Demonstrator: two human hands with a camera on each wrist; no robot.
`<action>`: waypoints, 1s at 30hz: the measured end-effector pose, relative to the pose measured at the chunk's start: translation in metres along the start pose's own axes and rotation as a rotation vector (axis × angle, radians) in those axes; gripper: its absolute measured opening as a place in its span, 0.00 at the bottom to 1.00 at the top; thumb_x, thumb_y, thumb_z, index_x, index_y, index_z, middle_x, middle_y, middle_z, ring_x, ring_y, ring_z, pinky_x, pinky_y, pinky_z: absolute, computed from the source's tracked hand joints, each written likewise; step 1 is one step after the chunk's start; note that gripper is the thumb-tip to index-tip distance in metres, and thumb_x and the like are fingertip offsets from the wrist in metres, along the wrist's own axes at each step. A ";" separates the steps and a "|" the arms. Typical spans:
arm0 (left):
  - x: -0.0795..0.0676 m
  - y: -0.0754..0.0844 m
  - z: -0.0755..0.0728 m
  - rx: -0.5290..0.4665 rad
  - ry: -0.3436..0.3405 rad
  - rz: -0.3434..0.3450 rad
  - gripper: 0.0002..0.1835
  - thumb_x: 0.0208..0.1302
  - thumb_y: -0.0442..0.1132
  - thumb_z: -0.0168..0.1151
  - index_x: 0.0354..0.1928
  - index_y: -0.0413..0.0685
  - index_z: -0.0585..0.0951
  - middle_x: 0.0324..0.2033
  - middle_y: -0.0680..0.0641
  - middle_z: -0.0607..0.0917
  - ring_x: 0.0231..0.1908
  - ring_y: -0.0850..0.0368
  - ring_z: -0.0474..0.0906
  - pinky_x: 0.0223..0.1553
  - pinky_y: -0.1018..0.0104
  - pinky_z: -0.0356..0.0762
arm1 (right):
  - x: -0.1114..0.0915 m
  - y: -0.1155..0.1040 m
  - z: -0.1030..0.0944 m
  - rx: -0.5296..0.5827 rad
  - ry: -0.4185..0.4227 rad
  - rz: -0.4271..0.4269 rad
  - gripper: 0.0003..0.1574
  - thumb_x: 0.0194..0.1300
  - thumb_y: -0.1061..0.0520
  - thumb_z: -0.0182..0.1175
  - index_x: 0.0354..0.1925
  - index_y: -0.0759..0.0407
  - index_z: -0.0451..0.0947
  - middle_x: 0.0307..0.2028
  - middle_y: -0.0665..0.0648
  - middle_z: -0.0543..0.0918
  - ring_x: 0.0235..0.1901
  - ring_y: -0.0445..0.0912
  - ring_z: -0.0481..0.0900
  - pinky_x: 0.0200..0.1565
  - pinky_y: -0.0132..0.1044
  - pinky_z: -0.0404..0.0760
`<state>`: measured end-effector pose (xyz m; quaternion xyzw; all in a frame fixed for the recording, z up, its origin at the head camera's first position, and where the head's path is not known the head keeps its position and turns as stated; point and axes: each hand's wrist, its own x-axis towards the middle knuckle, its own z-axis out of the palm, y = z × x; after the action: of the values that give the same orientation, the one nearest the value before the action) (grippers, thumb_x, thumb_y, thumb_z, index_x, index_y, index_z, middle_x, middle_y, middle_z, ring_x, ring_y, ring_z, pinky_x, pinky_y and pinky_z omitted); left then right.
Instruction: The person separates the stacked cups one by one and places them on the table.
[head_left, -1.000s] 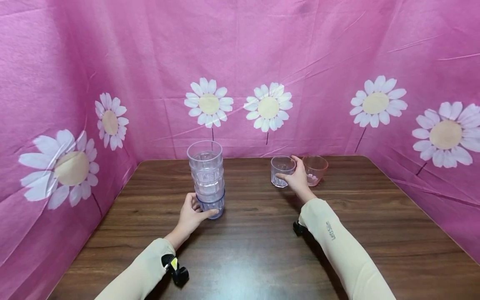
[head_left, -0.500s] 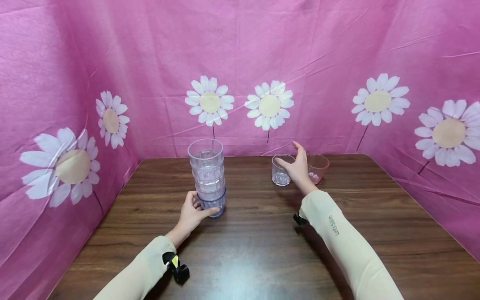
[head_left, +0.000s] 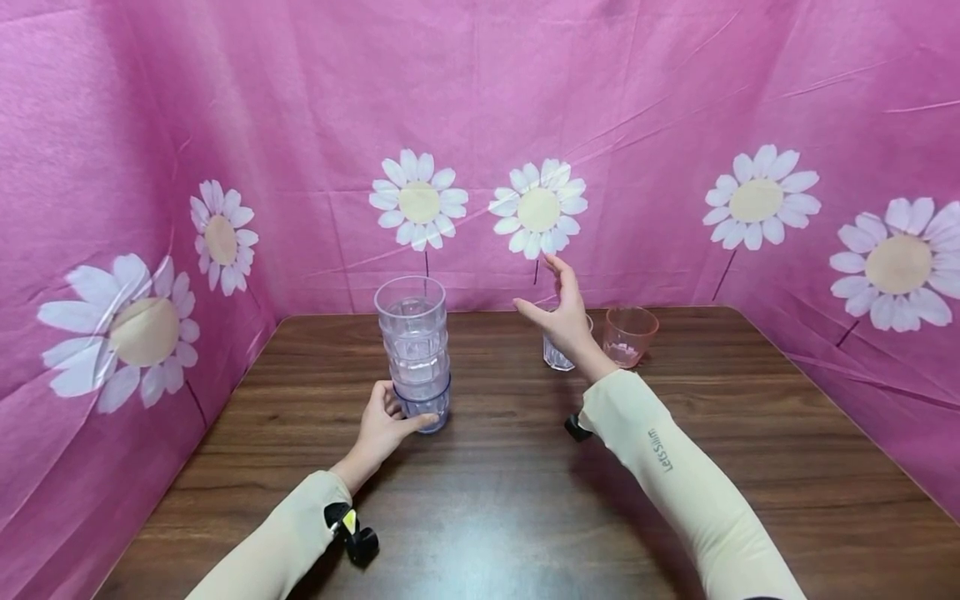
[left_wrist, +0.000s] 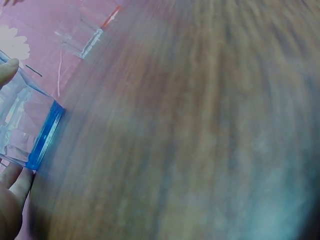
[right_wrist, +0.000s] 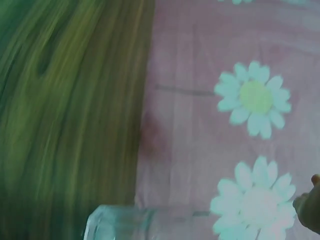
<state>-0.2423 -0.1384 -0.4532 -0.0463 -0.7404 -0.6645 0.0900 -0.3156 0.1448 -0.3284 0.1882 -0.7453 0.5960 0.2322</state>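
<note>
On the left of the table rises an upright stack of clear tumblers (head_left: pixel 415 342), its lowest one a blue-tinted tumbler (head_left: pixel 429 414). My left hand (head_left: pixel 381 429) grips that lowest tumbler, thumb in front and fingers behind; its thick blue base (left_wrist: pixel 46 137) shows in the left wrist view. Above the far part of the table, my right hand (head_left: pixel 564 315) is raised, thumb and fingers spread apart around nothing. It partly hides a clear tumbler (head_left: pixel 556 356) standing behind it. To that tumbler's right stands a pink tumbler (head_left: pixel 632 337).
The wooden table (head_left: pixel 495 500) ends at the back against a pink cloth (head_left: pixel 480 83) printed with large white daisies. The cloth also hangs along both sides. A small black camera (head_left: pixel 363 546) sticks out from the left sleeve, another from the right.
My right hand has let go of the clear tumbler, then risen and moved left. The clear tumbler stays where it stood. My left hand and the stack have not moved.
</note>
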 end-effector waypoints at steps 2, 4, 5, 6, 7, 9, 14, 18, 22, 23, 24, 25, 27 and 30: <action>0.000 0.000 0.000 0.001 0.001 -0.001 0.35 0.46 0.26 0.78 0.53 0.36 0.66 0.53 0.33 0.80 0.52 0.44 0.78 0.55 0.57 0.76 | -0.002 -0.007 0.007 0.096 -0.028 -0.007 0.51 0.57 0.67 0.70 0.72 0.68 0.54 0.70 0.65 0.63 0.72 0.52 0.55 0.73 0.40 0.50; -0.001 0.000 0.000 0.001 0.000 -0.001 0.35 0.46 0.26 0.78 0.53 0.36 0.66 0.53 0.33 0.80 0.52 0.45 0.78 0.54 0.59 0.76 | -0.003 -0.015 0.013 0.168 -0.056 -0.016 0.51 0.58 0.70 0.68 0.72 0.69 0.53 0.70 0.66 0.62 0.73 0.52 0.55 0.73 0.38 0.50; -0.001 0.000 0.000 0.004 -0.002 0.002 0.35 0.45 0.26 0.78 0.53 0.36 0.66 0.53 0.34 0.80 0.52 0.45 0.78 0.54 0.60 0.76 | -0.005 -0.018 0.016 0.184 -0.070 -0.022 0.51 0.58 0.70 0.68 0.72 0.69 0.52 0.71 0.66 0.62 0.72 0.52 0.56 0.72 0.36 0.51; -0.001 0.000 0.000 0.003 -0.003 0.003 0.36 0.45 0.26 0.78 0.53 0.36 0.66 0.53 0.34 0.80 0.52 0.45 0.78 0.53 0.61 0.76 | -0.006 -0.021 0.020 0.201 -0.086 -0.028 0.51 0.58 0.70 0.67 0.72 0.69 0.52 0.71 0.66 0.62 0.72 0.52 0.56 0.72 0.36 0.51; -0.001 -0.001 -0.001 -0.001 -0.006 0.004 0.36 0.46 0.26 0.78 0.53 0.36 0.66 0.53 0.34 0.80 0.52 0.45 0.78 0.53 0.61 0.76 | -0.007 -0.024 0.023 0.211 -0.103 -0.032 0.51 0.58 0.70 0.67 0.73 0.69 0.52 0.71 0.66 0.62 0.72 0.52 0.56 0.72 0.35 0.52; 0.000 -0.001 -0.001 -0.003 -0.008 0.005 0.36 0.46 0.26 0.78 0.53 0.36 0.65 0.53 0.34 0.80 0.52 0.45 0.78 0.52 0.63 0.77 | -0.009 -0.030 0.029 0.215 -0.137 -0.043 0.51 0.58 0.70 0.67 0.73 0.68 0.52 0.71 0.66 0.62 0.72 0.52 0.57 0.72 0.35 0.54; 0.001 -0.003 -0.001 -0.006 -0.005 0.008 0.35 0.45 0.26 0.78 0.53 0.37 0.66 0.53 0.34 0.80 0.52 0.46 0.78 0.53 0.62 0.76 | -0.015 -0.041 0.045 0.221 -0.211 -0.052 0.52 0.57 0.69 0.68 0.74 0.65 0.52 0.71 0.64 0.62 0.72 0.51 0.58 0.71 0.37 0.56; 0.000 -0.004 -0.001 0.000 0.001 0.013 0.36 0.45 0.26 0.79 0.52 0.37 0.66 0.52 0.34 0.80 0.50 0.49 0.78 0.53 0.62 0.77 | -0.019 -0.049 0.059 0.249 -0.246 -0.048 0.53 0.57 0.70 0.69 0.74 0.63 0.52 0.71 0.64 0.63 0.72 0.51 0.59 0.71 0.38 0.58; -0.001 -0.004 -0.002 0.006 0.006 0.025 0.36 0.45 0.26 0.79 0.53 0.36 0.66 0.52 0.33 0.81 0.49 0.51 0.79 0.50 0.65 0.77 | -0.022 -0.055 0.072 0.294 -0.280 -0.050 0.54 0.56 0.71 0.69 0.74 0.64 0.52 0.71 0.66 0.63 0.71 0.54 0.60 0.70 0.41 0.60; -0.002 -0.004 -0.002 0.009 0.006 0.029 0.36 0.45 0.26 0.79 0.53 0.36 0.66 0.52 0.33 0.81 0.48 0.51 0.79 0.49 0.65 0.77 | -0.022 -0.056 0.075 0.304 -0.287 -0.051 0.54 0.56 0.72 0.69 0.74 0.64 0.52 0.70 0.66 0.63 0.71 0.55 0.60 0.70 0.42 0.60; -0.002 -0.004 -0.002 0.008 0.005 0.030 0.36 0.45 0.26 0.78 0.53 0.36 0.66 0.52 0.33 0.81 0.49 0.51 0.79 0.49 0.65 0.77 | -0.022 -0.057 0.079 0.315 -0.294 -0.051 0.54 0.56 0.72 0.69 0.74 0.65 0.51 0.70 0.67 0.63 0.71 0.55 0.60 0.70 0.42 0.61; -0.002 -0.004 -0.002 0.006 0.003 0.029 0.35 0.45 0.26 0.78 0.53 0.36 0.66 0.52 0.33 0.81 0.49 0.50 0.79 0.50 0.65 0.77 | -0.022 -0.058 0.081 0.323 -0.300 -0.049 0.55 0.55 0.72 0.69 0.74 0.65 0.51 0.70 0.67 0.63 0.71 0.55 0.61 0.70 0.41 0.62; -0.001 -0.003 -0.001 -0.004 -0.003 0.022 0.35 0.46 0.25 0.78 0.53 0.36 0.66 0.53 0.33 0.80 0.50 0.48 0.79 0.51 0.65 0.77 | -0.023 -0.060 0.086 0.324 -0.306 -0.044 0.55 0.55 0.71 0.70 0.74 0.65 0.51 0.69 0.66 0.64 0.70 0.56 0.61 0.69 0.39 0.63; -0.001 -0.002 0.000 -0.011 -0.010 0.016 0.35 0.46 0.25 0.77 0.53 0.36 0.65 0.53 0.33 0.80 0.51 0.47 0.78 0.52 0.65 0.76 | -0.023 -0.061 0.092 0.290 -0.309 -0.021 0.57 0.54 0.69 0.72 0.74 0.62 0.51 0.69 0.63 0.65 0.70 0.53 0.62 0.68 0.36 0.64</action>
<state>-0.2415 -0.1390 -0.4553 -0.0562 -0.7369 -0.6674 0.0912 -0.2744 0.0417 -0.3097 0.3167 -0.6765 0.6585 0.0918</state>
